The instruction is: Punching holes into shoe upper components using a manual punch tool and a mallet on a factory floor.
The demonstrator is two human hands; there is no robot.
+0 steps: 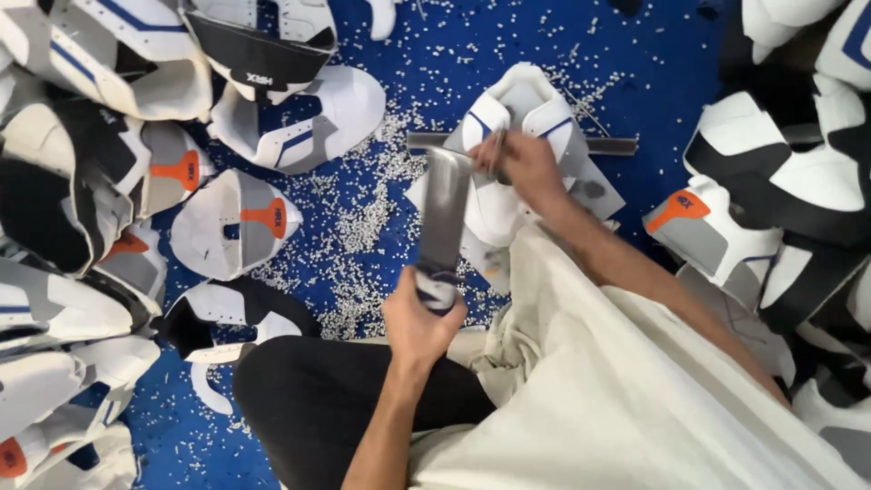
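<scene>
Head view, our entry: blue floor point(653, 54), strewn throughout with small white pellets point(363, 218). Heaps of white, grey and black shoe uppers point(82, 181) to our left; more uppers point(780, 181) to our right. Our left hand point(419, 319) grips the near end of a long grey metal tool point(445, 213). Our right hand point(524, 165) pinches a white shoe upper point(508, 118) lying on the floor beyond the tool.
</scene>
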